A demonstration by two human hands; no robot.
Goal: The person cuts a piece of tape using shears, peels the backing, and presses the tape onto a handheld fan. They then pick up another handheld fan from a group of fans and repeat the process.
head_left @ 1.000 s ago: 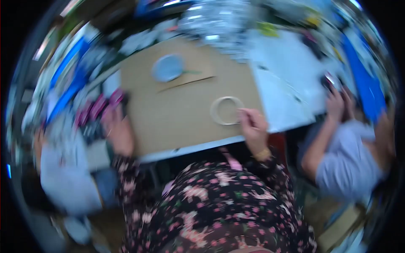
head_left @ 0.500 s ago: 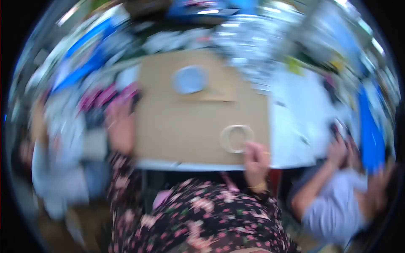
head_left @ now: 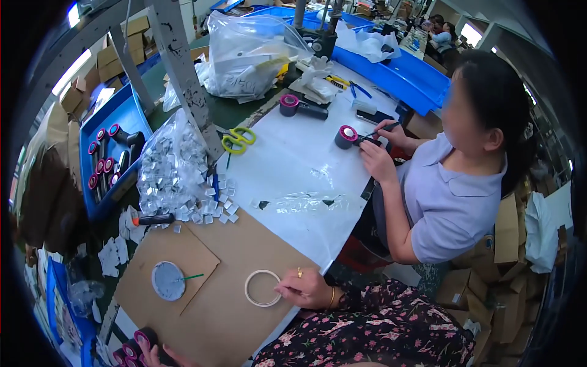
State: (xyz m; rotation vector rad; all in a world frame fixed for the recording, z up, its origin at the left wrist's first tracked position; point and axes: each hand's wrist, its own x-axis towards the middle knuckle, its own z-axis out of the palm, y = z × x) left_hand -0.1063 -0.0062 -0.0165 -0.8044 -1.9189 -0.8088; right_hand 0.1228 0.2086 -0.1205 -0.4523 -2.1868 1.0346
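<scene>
My right hand (head_left: 306, 288) is closed over the brown board (head_left: 226, 244), its thumb and fingers pinched together. Its fingertips are at the edge of a pale tape roll (head_left: 263, 288) lying flat; what the pinch holds, if anything, is hidden. At the lower left rim, my left hand (head_left: 160, 356) is partly cut off. Its fingers are apart and touch a group of dark hair dryers (head_left: 145, 336) with magenta rings. Between the hands, a round dish of grey-white material (head_left: 167, 281), with a thin green stick (head_left: 193, 277) at it, sits on a smaller brown sheet (head_left: 199, 257).
A bag of small clear squares (head_left: 174, 162) spills beside the board, near yellow-green scissors (head_left: 238, 140). A blue bin (head_left: 116, 147) holds more hair dryers. At the right, a co-worker (head_left: 452, 189) works on a hair dryer (head_left: 347, 136). A metal frame post (head_left: 186, 79) rises at the back.
My view has swung to the right and sharpened, bringing the co-worker fully in. My left hand now shows at the lower rim by the hair dryers; my right hand remains by the tape roll.
</scene>
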